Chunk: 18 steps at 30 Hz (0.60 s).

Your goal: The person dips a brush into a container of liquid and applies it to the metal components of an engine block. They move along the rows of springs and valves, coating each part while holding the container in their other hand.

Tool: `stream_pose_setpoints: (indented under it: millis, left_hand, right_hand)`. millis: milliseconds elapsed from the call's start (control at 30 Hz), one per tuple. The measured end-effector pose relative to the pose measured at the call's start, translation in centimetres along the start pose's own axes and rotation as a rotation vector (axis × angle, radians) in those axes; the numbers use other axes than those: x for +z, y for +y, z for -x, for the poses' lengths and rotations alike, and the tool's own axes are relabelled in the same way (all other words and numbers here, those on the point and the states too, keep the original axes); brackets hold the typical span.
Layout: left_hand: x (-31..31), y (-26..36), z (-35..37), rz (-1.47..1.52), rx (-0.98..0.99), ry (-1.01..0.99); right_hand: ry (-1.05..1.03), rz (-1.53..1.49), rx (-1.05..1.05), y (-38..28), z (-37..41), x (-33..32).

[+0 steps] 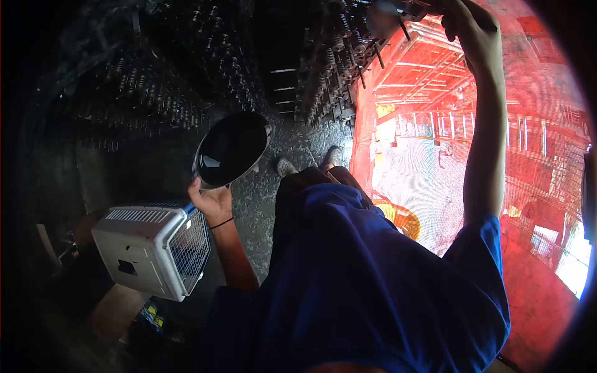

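Observation:
My left hand [211, 202] grips the near edge of a round dark basin [233, 149], fingers beneath and thumb at the rim. A bright reflection shows on its black, glossy inside. Raised to the top edge of the view, my right hand [469, 18] has its fingers curled beside dark metal parts; what they hold is hidden. Just left of that hand is a blurred round object [382, 20]. Rows of coil springs and rods [339, 56] hang close by it.
More hanging springs [155, 99] fill the upper left. A pet carrier [140, 245] with a wire door stands left of my left forearm. Red mesh netting [535, 124] covers the right side, with an orange basket [401, 217] near it. The dark floor [305, 140] looks wet.

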<state>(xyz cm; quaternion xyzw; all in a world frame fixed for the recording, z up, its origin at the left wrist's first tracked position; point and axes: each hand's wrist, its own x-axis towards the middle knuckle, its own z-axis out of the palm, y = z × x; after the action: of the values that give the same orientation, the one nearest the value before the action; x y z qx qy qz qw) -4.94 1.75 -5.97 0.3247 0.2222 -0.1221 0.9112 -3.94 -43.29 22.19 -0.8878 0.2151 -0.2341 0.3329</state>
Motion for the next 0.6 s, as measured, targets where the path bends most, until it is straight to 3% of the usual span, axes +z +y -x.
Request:
stream_pose_setpoints:
  millis: [100,300,600]
  left_hand:
    - [-0.1,0.1,0.3,-0.015,0.012,0.011]
    - [-0.9,0.3,0.0,-0.024,0.003,-0.008]
    - [-1.3,-0.1,-0.2,0.025,-0.01,-0.03]
  right_hand:
    - [0.026,-0.038,-0.094,0.5,0.4,0.2]
    - [0.028,0.036,0.001,0.7,-0.3,0.3]
    - [0.048,-0.009,-0.102,1.0,-0.5,0.6]
